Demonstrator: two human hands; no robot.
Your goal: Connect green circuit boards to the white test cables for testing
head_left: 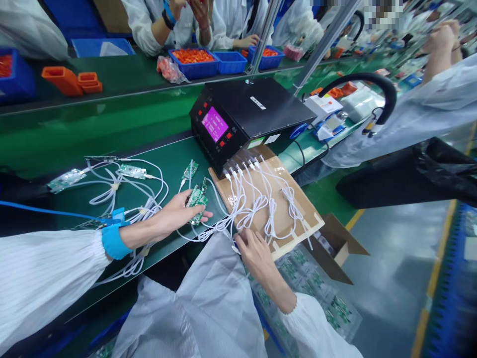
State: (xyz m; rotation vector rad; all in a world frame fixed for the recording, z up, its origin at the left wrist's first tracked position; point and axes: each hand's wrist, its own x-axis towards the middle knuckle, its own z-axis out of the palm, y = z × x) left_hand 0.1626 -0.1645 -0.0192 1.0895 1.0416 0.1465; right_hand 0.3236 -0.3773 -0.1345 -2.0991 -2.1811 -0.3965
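My left hand [186, 211], with a blue strap at the wrist, is closed around several green circuit boards [197, 199] above the bench. My right hand [253, 248] has its fingers pinched together at the near edge of the cardboard [283, 219], by a white cable plug [236, 249]; the fingers partly hide what they grip. Bundled white cables [246, 214] run from the sockets of a black test box [257, 109] with a lit purple screen. Another circuit board [190, 170] lies just beyond my left hand, and one more board [133, 171] is on the left, wired to a cable.
Trays of circuit boards [298, 276] sit below the bench on the right, beside an open carton [335, 243]. Across the conveyor [122, 79] are blue bins of orange parts [194, 57] and co-workers' hands. A blue cord [48, 208] runs to my left wrist.
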